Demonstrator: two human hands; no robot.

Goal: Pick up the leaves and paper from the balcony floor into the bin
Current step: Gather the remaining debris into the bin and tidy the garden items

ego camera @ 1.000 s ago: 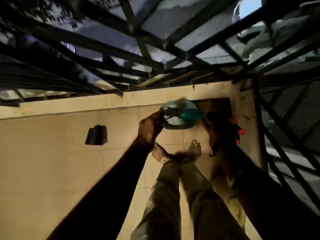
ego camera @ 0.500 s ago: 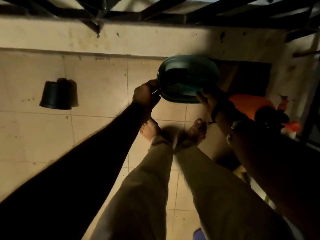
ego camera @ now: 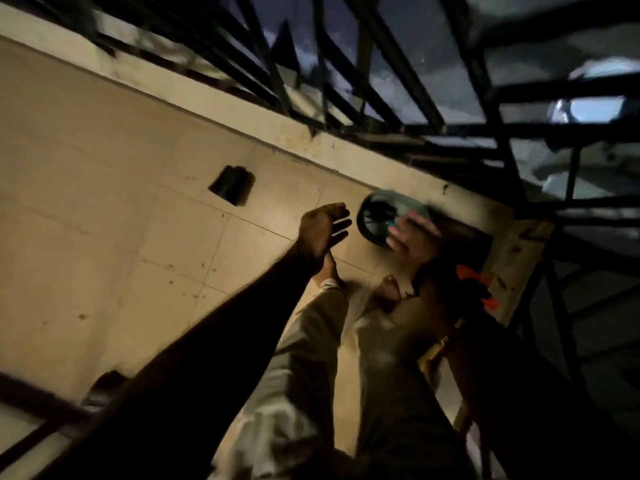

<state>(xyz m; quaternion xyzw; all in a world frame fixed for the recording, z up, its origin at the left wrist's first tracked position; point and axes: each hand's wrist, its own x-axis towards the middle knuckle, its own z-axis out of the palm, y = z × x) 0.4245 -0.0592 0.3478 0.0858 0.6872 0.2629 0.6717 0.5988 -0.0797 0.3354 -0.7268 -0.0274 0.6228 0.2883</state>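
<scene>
The round dark green bin [ego camera: 375, 216] stands on the tiled balcony floor against the low wall, ahead of my bare feet. My left hand [ego camera: 323, 230] hovers just left of the bin with fingers straight and spread, holding nothing. My right hand [ego camera: 410, 233] is over the bin's right side, blurred, fingers stretched out flat, palm showing. Something small and teal shows at its fingertips inside the bin. No leaves or paper are plainly visible in this dim, motion-blurred view.
A small black pot [ego camera: 231, 185] lies on the tiles to the left. An orange object [ego camera: 474, 282] sits at the right by a dark wall opening. Black metal railing [ego camera: 346, 81] tops the low wall. A dark bar [ego camera: 38, 403] crosses the lower left.
My left hand has let go of the bin's rim and opened. My right hand has opened flat over the bin. The camera has tilted and swung.
</scene>
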